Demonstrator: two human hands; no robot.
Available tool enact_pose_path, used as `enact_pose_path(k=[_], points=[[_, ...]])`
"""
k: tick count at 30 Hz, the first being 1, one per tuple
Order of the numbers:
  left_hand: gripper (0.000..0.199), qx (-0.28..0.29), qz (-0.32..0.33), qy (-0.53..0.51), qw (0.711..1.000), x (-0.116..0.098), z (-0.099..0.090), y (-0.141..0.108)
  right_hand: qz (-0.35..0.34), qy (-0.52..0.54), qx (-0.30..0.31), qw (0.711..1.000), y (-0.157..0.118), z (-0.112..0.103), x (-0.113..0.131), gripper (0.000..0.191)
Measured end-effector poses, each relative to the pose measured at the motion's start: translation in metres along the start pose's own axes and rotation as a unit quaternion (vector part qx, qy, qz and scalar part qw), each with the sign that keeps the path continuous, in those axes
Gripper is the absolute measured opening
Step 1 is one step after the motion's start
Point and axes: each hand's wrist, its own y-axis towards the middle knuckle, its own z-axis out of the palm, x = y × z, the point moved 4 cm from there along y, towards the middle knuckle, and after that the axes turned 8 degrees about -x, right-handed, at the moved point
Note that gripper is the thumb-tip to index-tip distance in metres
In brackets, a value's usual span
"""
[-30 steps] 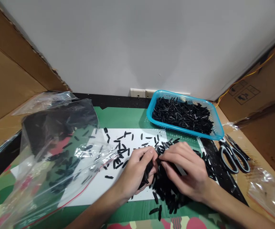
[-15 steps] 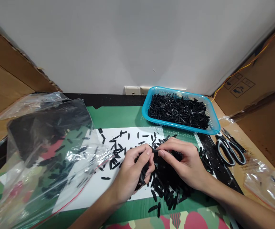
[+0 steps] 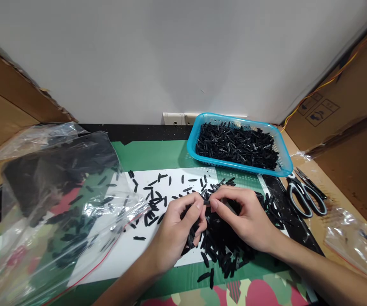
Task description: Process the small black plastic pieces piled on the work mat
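In the head view my left hand (image 3: pixel 180 225) is closed around several small black strips, with its thumb and forefinger pinching the end of one black strip (image 3: pixel 206 202). The thumb and forefinger of my right hand (image 3: pixel 247 216) pinch the other end of that same strip, so it spans the gap between both hands. Below and between the hands lies a heap of black strips (image 3: pixel 226 255). More loose strips are scattered over a white sheet (image 3: pixel 107 263) to the left. What kind of part the strips are, I cannot make out.
A blue basket (image 3: pixel 239 165) full of black strips stands at the back. On the left lies a clear zip bag (image 3: pixel 59 204) with strips inside. Grey-handled scissors (image 3: pixel 304 197) and a small clear bag (image 3: pixel 345 238) lie on the right. Cardboard walls (image 3: pixel 345 110) flank both sides.
The view has shifted slightly. Both hands stay together on the strip, and the right fingers look a little more bent. Nothing has been let go.
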Motion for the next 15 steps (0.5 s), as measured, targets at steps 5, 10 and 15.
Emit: enact_pose_path(k=[5, 10, 15], points=[[0.044, 0.005, 0.007, 0.018, 1.000, 0.0029, 0.0002, 0.0005, 0.011, 0.003, 0.006, 1.000, -0.0011, 0.0016, -0.0001, 0.022], [0.043, 0.008, 0.016, 0.035, 0.999, 0.0046, -0.0015, -0.0007, 0.009, 0.003, 0.003, 1.000, -0.0008, 0.0017, 0.0019, 0.023], [0.043, 0.000, 0.033, 0.099, 0.995, 0.0032, -0.0018, -0.0039, 0.011, 0.026, 0.001, 1.000, 0.0012, 0.0007, 0.0014, 0.027]])
